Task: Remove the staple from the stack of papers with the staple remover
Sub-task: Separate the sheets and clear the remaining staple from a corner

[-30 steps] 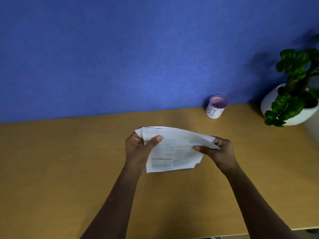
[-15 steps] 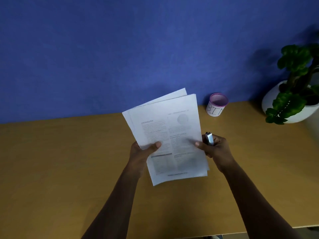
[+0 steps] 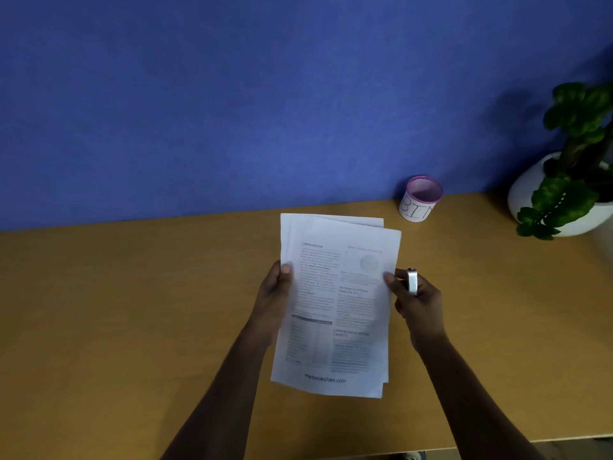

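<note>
Left hand point(image 3: 275, 293) and right hand point(image 3: 416, 298) pinch the papers' point(image 3: 335, 303) side edges; right fingers also curl round the remover point(image 3: 412, 282), above bare desk point(image 3: 132, 310).

Both hands held a white stack of printed papers point(image 3: 335, 307) above the wooden desk point(image 3: 132, 327): left hand point(image 3: 275, 293) at nine o'clock, right hand point(image 3: 416, 302) at three o'clock, also gripping a silver metal staple remover point(image 3: 412, 282). A pink-rimmed white cup point(image 3: 419, 199) stood at one o'clock.
</note>
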Action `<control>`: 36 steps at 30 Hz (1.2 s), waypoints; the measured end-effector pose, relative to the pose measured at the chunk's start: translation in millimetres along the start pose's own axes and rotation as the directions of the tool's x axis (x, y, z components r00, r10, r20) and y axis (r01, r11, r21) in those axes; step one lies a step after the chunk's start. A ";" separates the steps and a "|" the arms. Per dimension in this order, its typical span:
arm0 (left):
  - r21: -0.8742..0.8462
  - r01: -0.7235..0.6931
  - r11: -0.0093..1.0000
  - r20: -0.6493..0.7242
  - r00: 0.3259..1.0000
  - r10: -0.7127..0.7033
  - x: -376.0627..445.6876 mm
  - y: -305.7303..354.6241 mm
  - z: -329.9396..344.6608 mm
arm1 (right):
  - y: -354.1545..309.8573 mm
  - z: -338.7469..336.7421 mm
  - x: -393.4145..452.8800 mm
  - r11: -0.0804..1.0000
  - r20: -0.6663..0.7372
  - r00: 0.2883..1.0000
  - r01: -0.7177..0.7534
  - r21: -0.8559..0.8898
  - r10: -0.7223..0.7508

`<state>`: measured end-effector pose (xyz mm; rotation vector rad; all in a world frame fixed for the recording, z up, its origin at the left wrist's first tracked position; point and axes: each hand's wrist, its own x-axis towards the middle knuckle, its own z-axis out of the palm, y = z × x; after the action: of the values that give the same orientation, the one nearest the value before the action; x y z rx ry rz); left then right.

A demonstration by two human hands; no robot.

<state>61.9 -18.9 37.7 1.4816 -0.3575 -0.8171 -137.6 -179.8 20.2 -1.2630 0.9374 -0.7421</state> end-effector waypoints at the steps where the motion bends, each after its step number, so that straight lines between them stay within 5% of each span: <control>1: -0.001 -0.005 1.000 -0.001 1.000 0.005 0.1 -0.2 -0.2 | -1.9 1.4 -0.7 1.000 -0.015 1.000 0.021 -0.006 -0.021; 15: -0.138 0.271 0.953 0.096 0.961 -0.259 -6.3 10.0 -4.2 | -13.1 12.1 5.8 0.979 -0.115 0.973 0.193 -0.057 -0.199; 21: -0.012 0.101 0.995 0.126 0.987 -0.099 -14.7 15.1 8.1 | -9.8 14.9 0.2 0.989 -0.094 0.985 0.146 0.023 -0.143; 26: -0.025 0.034 0.999 0.129 0.991 -0.030 -13.6 24.6 5.7 | -21.4 11.6 1.7 0.967 0.148 0.989 -0.051 0.250 0.014; 33: -0.085 -0.149 0.985 0.224 0.961 0.164 -20.6 49.2 0.4 | -71.5 10.0 -11.0 0.938 0.357 0.868 0.307 0.161 -0.346; 36: -0.053 -0.157 0.986 0.206 0.965 0.165 -22.4 43.7 -7.2 | -65.4 3.8 -8.9 0.940 0.405 0.851 0.328 0.090 -0.336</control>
<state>62.7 -3.3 84.9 1.3163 -0.6104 -0.8459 -135.8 -181.5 86.3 -1.5140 0.3640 -0.7044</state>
